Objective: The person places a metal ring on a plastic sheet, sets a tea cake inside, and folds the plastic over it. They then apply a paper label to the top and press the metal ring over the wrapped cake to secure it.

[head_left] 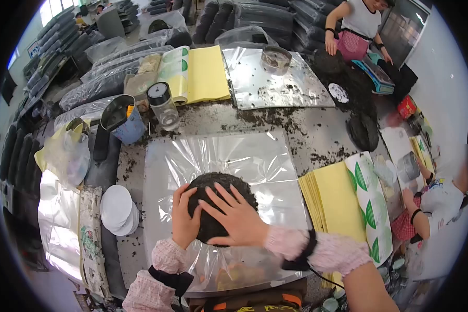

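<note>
A round dark cake of pressed tea lies on a clear plastic sheet spread over the metal table. My left hand cups the cake's left edge, fingers curled on its rim. Across the top of the cake my right hand lies flat with its fingers spread. Both wrists wear pink checked sleeves and dark bands.
Yellow paper stacks with green-leaf labels lie to the right; white discs to the left. A glass jar, a blue cup, a foil sheet and loose tea crumbs sit farther back. Two other people work at the right.
</note>
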{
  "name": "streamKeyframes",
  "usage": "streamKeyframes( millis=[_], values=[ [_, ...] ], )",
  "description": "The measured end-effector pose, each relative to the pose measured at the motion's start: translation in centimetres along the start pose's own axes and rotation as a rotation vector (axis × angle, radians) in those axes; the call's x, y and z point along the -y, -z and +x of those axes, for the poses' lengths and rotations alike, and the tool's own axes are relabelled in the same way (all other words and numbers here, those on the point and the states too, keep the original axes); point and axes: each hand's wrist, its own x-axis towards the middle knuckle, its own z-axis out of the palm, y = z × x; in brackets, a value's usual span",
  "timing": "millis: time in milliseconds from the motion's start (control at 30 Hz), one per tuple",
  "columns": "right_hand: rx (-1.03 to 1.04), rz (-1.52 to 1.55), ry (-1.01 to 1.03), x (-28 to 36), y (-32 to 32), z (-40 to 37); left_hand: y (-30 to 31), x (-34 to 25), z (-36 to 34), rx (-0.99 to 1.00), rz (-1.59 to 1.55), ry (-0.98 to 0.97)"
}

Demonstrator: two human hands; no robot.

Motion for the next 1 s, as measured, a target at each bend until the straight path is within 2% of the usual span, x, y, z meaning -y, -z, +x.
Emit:
streamKeyframes(
  millis=[33, 100, 133, 233, 267, 367, 400, 433, 500, 533, 600, 700, 733, 767, 800, 833, 867, 967, 1000],
  values=[
    [0.063, -0.088, -0.009, -0.7, -1.7, 0.6, -0.5, -0.1, -0.1, 0.035, 0.126, -0.016],
    [0.036, -0.072, -0.039, -1.3, -3.4, 0.5, -1.0, 0.2, 0.7, 0.073, 0.387, -0.052],
    [0.038, -0.065, -0.041, -1.6, -3.9, 0.6, -0.7, -0.7, 0.8, 0.154, 0.666, -0.124],
    [0.190, -0.145, -0.054, -2.2, -4.6, 0.3, -1.0, -1.5, 2.8, 0.406, 0.674, -0.746],
    [0.440, -0.085, -0.169, -1.6, -3.4, 1.2, -2.6, 0.5, 3.0, 0.490, 0.754, -0.768],
    [0.496, -0.181, -0.178, -1.8, -4.2, 1.4, -3.1, 1.8, 2.2, 0.658, 0.560, -0.625],
    [0.299, -0.154, -0.098, -3.2, -6.7, 0.3, -3.3, 2.2, 3.2, 0.687, 0.510, -0.597],
    [0.427, -0.207, -0.111, -3.0, -5.9, 1.0, -3.6, 1.6, 4.1, 0.671, 0.546, -0.615],
    [0.664, -0.121, -0.184, -3.1, -5.7, 1.8, -3.2, 0.9, 4.1, 0.758, 0.587, -0.545],
    [0.613, -0.127, -0.182, -2.9, -5.6, 1.5, -3.7, 1.0, 3.8, 0.671, 0.642, -0.591],
    [0.481, -0.147, -0.165, -2.5, -5.7, 1.5, -3.4, 0.9, 3.7, 0.717, 0.558, -0.550],
    [0.048, -0.041, -0.080, -3.3, -6.3, 0.7, -1.8, 1.0, 4.0, 0.654, 0.362, -0.602],
    [-0.063, 0.361, -0.080, -4.4, -4.9, 0.0, 0.1, -1.0, 3.5, 0.524, 0.176, -0.360],
    [-0.239, 0.227, -0.042, -4.4, -1.9, -1.4, 3.6, -3.8, 2.5, 0.281, 0.244, -0.413],
    [-0.401, 0.074, -0.198, -2.8, 2.9, -2.8, 6.5, -2.4, 0.5, 0.104, 0.360, -0.290],
    [-0.505, -0.028, -0.401, -2.7, 5.4, -5.4, 8.3, -2.7, -1.2, -0.126, 0.341, -0.152],
    [-0.568, -0.294, -0.523, -3.0, 6.8, -7.4, 9.8, -2.6, -2.3, -0.354, 0.319, -0.014],
    [0.201, 0.587, -0.857, -4.5, 8.2, -11.8, 13.4, 1.6, -4.8, 0.592, -0.325, 0.649],
    [-0.011, 0.756, -0.820, -4.7, 9.5, -11.4, 13.8, 1.5, -4.0, 0.615, -0.309, 0.441]
  ],
)
